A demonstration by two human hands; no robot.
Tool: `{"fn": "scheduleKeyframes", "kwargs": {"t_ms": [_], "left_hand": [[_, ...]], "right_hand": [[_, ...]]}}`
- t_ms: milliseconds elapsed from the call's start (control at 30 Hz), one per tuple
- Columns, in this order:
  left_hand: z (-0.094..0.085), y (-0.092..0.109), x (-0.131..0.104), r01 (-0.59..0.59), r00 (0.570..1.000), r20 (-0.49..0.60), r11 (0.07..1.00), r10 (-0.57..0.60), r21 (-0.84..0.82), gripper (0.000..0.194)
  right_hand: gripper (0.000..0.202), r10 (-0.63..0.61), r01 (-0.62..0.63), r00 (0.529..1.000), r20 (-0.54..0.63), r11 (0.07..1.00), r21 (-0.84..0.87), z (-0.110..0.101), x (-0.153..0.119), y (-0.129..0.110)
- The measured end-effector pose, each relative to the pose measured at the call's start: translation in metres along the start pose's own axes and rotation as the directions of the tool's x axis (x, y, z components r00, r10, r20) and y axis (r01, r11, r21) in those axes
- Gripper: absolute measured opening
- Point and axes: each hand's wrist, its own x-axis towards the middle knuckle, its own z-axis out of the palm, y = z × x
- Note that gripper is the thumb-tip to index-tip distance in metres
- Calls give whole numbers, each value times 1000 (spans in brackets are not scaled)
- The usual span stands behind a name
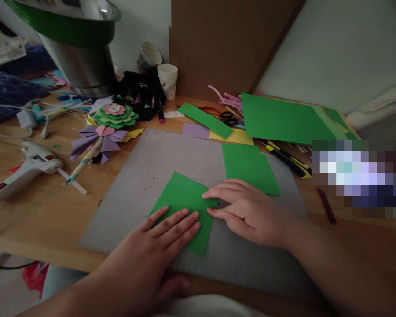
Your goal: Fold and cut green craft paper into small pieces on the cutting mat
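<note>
A green sheet of paper (181,193) lies at an angle on the grey cutting mat (132,189). My left hand (165,233) rests flat on its lower left part, fingers stretched out and side by side. At the sheet's right corner is my right hand (247,211), its index fingertip and thumb tip slightly apart and touching the paper from above; its other fingers are partly curled. Just beyond the right hand, a second green piece of paper (251,167) lies on the mat.
At the left are a glue gun (39,163) and a paper flower (115,116) with purple leaves. A yellow-black utility knife (287,160), scissors (229,118) and a large green sheet (284,119) lie toward the back right. Paper cups (167,79) stand by the wall.
</note>
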Motion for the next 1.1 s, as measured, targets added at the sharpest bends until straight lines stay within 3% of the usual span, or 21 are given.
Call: {"fn": "scheduleKeyframes", "kwargs": {"t_ms": [133, 500, 800, 933, 1100], "left_hand": [[-4, 0, -11, -65, 998, 11, 997, 65, -40, 63], [-1, 10, -11, -40, 997, -73, 999, 39, -13, 63], [-7, 15, -14, -51, 995, -81, 997, 55, 53, 61], [8, 16, -22, -53, 975, -210, 993, 75, 107, 51], [29, 23, -20, 152, 884, -463, 978, -70, 142, 30]], "right_hand": [[34, 5, -5, 1000, -14, 1000, -9, 1, 0, -1], [33, 28, -28, 999, -39, 1000, -8, 3, 2, -7], [33, 27, -29, 999, -26, 998, -57, 5, -1, -10], [33, 26, -28, 999, -32, 998, -48, 5, -2, -12], [34, 34, -35, 999, -22, 998, -59, 5, 0, -13]]}}
